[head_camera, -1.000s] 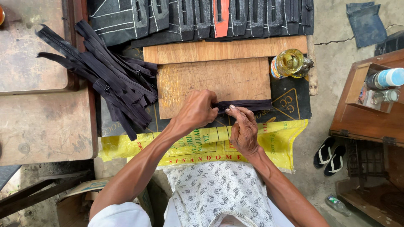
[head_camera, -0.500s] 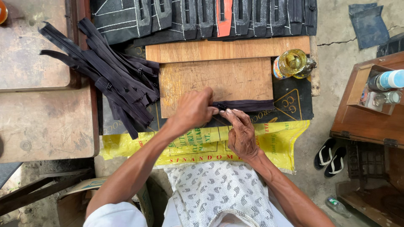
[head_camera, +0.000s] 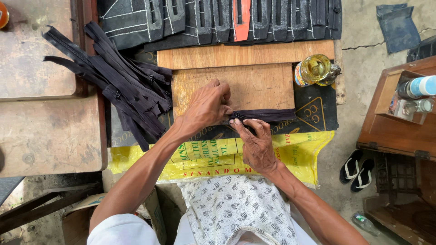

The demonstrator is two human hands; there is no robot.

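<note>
A black zipper (head_camera: pixel 268 115) lies flat along the near edge of a wooden board (head_camera: pixel 254 86). My left hand (head_camera: pixel 206 106) is curled over the zipper's left end and pinches it down. My right hand (head_camera: pixel 255 143) comes in from below with its fingertips pressed on the tape just right of the slider. A loose heap of black zippers (head_camera: pixel 116 81) fans out left of the board. Behind the board lies a row of dark fabric panels with slots (head_camera: pixel 218 20), one of them orange-red (head_camera: pixel 240 13).
A glass jar of yellow liquid (head_camera: pixel 314 70) stands at the board's right edge. A yellow printed sack (head_camera: pixel 209 154) and a black mat (head_camera: pixel 315 113) lie under the board. At left are worn wooden stools (head_camera: pixel 50 131). At right, a wooden box with bottles (head_camera: pixel 404 100), and sandals (head_camera: pixel 356 170) on the floor.
Both hands have shifted slightly along the zipper, the right fingertips now closer to the slider. The view has tilted a little; nothing else moved.
</note>
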